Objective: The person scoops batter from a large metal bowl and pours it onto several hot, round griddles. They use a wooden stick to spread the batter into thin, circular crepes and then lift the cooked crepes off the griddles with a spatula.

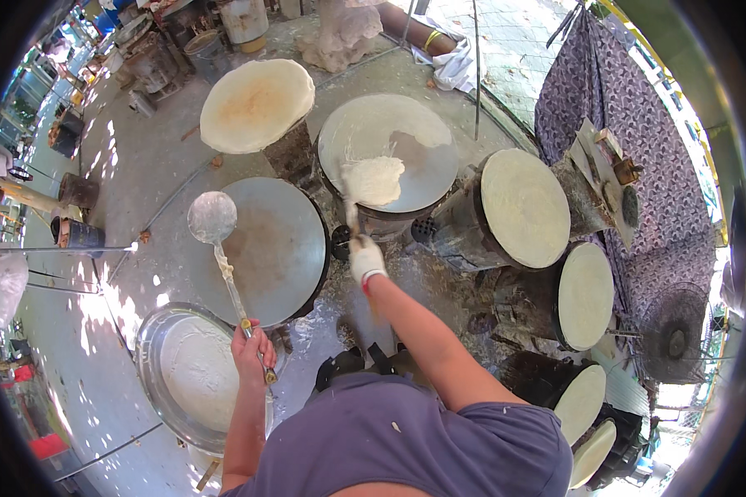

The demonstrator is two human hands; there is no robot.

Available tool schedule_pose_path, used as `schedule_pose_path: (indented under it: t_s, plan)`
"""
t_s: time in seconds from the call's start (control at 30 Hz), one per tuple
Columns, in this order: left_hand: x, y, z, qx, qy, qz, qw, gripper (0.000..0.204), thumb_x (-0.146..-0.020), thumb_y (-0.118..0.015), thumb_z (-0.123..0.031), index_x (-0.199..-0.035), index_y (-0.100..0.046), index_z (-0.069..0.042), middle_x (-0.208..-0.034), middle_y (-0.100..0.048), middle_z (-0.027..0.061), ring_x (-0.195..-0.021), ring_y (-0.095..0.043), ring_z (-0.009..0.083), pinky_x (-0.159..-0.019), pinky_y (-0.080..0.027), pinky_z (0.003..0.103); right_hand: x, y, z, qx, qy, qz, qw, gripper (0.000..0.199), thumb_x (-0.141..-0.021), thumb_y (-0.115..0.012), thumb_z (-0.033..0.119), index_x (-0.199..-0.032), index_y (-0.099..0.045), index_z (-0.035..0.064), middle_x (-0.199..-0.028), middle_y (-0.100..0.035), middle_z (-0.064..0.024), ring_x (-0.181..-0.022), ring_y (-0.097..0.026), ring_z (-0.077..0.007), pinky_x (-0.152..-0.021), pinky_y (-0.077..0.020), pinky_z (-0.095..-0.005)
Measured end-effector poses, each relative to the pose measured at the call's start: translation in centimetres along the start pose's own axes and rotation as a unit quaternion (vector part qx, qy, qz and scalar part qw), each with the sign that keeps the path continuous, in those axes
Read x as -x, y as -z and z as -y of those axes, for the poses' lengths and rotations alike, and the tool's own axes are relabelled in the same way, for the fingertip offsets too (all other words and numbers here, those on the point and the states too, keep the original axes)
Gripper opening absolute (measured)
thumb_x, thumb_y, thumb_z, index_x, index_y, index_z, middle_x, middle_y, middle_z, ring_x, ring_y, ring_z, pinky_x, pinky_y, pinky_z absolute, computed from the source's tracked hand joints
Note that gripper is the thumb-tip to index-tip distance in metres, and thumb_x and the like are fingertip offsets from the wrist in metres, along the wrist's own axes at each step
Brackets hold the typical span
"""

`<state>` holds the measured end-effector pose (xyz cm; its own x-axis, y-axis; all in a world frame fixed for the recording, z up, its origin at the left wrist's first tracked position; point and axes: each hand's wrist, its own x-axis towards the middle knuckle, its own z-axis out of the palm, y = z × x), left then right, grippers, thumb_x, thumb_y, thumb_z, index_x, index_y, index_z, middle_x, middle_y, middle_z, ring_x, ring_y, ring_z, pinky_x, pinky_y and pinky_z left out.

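A wide metal basin (153, 344) of pale batter sits at the lower left. The left hand (253, 352) is clamped around the long handle of a ladle (212, 218), whose shiny round bowl hangs over a bare grey griddle (282, 248). The gloved right hand (365, 258) grips a spreader (373, 180) coated in white batter, smearing a thin film over the next round griddle (387, 149).
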<state>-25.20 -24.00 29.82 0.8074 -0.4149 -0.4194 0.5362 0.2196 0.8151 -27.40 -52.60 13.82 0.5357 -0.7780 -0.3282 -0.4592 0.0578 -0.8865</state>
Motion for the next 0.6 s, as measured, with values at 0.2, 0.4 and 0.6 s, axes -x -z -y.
schedule_pose_path:
  t_s: [0.2, 0.4, 0.6]
  plan:
    - [1.1, -0.9, -1.2, 0.046, 0.008, 0.043, 0.998, 0.018, -0.092, -0.043, -0.007, -0.111, -0.044, -0.004, -0.058, -0.037, 0.0024, -0.033, -0.033, 0.0089, -0.031, -0.031, 0.024, 1.3, 1.7, 3.3, -0.278, -0.158, -0.1, 0.942, 0.033, -0.092, -0.049, 0.029, -0.106, -0.061, 0.0017, -0.07, -0.058, -0.0059, -0.056, -0.051, -0.0123, -0.051, -0.041, -0.0302]
    - [1.9, -2.5, -1.6, 0.149, 0.007, 0.176, 0.973, 0.016, -0.092, -0.047, -0.009, -0.108, -0.045, -0.007, -0.057, -0.037, 0.0002, -0.034, -0.033, 0.0067, -0.031, -0.03, 0.022, -1.1, 5.8, -3.7, -0.209, -0.126, 0.016, 0.97, 0.029, -0.092, -0.05, 0.026, -0.112, -0.056, 0.0062, -0.062, -0.047, 0.0004, -0.051, -0.047, -0.0126, -0.047, -0.0431, -0.0278]
    - [1.0, -7.7, 0.7, 0.165, 0.041, 0.158, 0.973, 0.013, -0.093, -0.048, -0.01, -0.106, -0.046, -0.009, -0.059, -0.035, -0.0015, -0.035, -0.031, 0.0058, -0.033, -0.032, 0.022, 0.2, 11.1, -4.7, 0.058, -0.033, 0.142, 0.988, 0.036, -0.087, -0.054, 0.029, -0.111, -0.061, 0.0037, -0.092, -0.065, -0.018, -0.087, -0.062, -0.0278, -0.079, -0.0456, -0.0356]
